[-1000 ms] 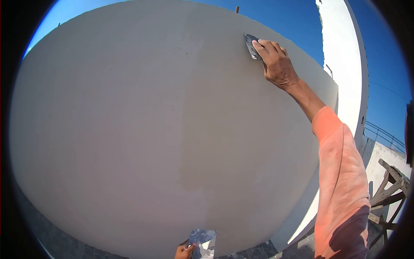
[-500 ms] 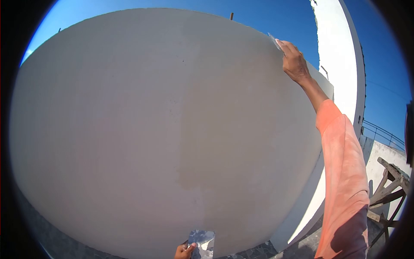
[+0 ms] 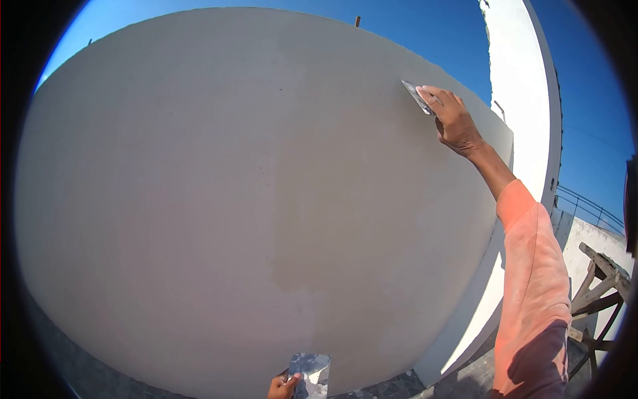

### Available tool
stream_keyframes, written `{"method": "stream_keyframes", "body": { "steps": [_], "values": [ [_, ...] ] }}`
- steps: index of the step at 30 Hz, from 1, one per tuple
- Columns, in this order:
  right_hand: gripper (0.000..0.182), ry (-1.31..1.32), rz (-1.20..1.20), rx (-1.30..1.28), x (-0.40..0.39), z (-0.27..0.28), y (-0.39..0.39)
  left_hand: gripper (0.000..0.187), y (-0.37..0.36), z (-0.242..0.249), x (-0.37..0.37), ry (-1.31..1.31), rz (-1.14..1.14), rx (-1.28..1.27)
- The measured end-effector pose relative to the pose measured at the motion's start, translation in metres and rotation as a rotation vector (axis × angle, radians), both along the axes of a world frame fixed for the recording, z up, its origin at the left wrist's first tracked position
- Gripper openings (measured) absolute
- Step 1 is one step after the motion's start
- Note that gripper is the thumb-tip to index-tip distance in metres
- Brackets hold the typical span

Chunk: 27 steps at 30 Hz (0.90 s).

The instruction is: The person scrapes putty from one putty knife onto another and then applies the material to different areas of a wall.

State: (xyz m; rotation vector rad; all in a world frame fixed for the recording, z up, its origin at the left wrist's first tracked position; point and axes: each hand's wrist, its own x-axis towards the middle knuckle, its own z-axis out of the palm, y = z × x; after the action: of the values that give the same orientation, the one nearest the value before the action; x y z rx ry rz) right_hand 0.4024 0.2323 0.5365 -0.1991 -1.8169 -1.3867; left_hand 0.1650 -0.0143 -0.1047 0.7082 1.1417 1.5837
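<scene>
A large pale plastered wall [image 3: 199, 199] fills most of the view. My right hand [image 3: 453, 120], arm raised in an orange sleeve, grips a metal putty knife [image 3: 416, 96] and presses its blade flat against the wall near its upper right edge. A darker, damper patch of plaster [image 3: 345, 199] runs down the wall below that spot. At the bottom edge my left hand [image 3: 282, 386] holds a second wide metal blade [image 3: 309, 374] smeared with grey putty, close to the wall's lower part.
A white column [image 3: 525, 100] rises to the right of the wall. Further right are a low parapet with a railing [image 3: 591, 213] and a wooden trestle [image 3: 598, 286]. Dark paving [image 3: 399, 387] shows at the bottom.
My right hand swept the putty knife up and right to the wall's top edge, then came back down and slightly left. My left hand stayed put.
</scene>
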Motion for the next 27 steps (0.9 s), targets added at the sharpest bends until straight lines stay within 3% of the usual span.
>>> {"method": "stream_keyframes", "body": {
  "steps": [5,7,8,10,13,17,20,22,25,27],
  "values": [
    [0.056,0.314,0.143,-0.214,-0.005,0.036,0.006,0.013,0.001,-0.006,-0.003,-0.018,-0.039,-0.004],
    [0.054,0.421,0.073,-0.276,-0.014,0.045,0.013,0.012,0.003,-0.011,-0.01,-0.021,-0.097,-0.037],
    [0.053,0.475,0.038,-0.307,-0.017,0.048,0.017,0.011,0.004,-0.013,-0.005,0.098,-0.013,0.014],
    [0.053,0.483,0.005,-0.32,-0.028,0.046,0.015,0.02,0.001,-0.001,0.006,0.342,0.168,0.1],
    [0.052,0.46,-0.028,-0.3,-0.046,0.04,0.005,0.026,-0.01,0.031,0.007,-0.022,0.077,0.077],
    [0.049,0.235,0.04,-0.15,-0.048,0.031,0.002,0.027,-0.01,0.038,0.009,-0.036,0.035,0.08],
    [0.05,-0.014,0.106,-0.254,-0.035,0.021,-0.034,0.027,-0.007,0.024,0.005,-0.014,0.01,0.121],
    [0.052,-0.011,0.175,-0.224,-0.028,0.025,-0.04,0.028,-0.007,0.024,0.005,0.004,0.008,0.134],
    [0.053,0.123,0.167,-0.175,-0.015,0.039,-0.029,0.03,-0.011,0.04,0.013,0.121,0.09,0.143],
    [0.052,0.199,0.141,-0.146,-0.016,0.05,-0.017,0.031,-0.006,0.024,0.013,0.44,0.245,0.226]
  ]
}}
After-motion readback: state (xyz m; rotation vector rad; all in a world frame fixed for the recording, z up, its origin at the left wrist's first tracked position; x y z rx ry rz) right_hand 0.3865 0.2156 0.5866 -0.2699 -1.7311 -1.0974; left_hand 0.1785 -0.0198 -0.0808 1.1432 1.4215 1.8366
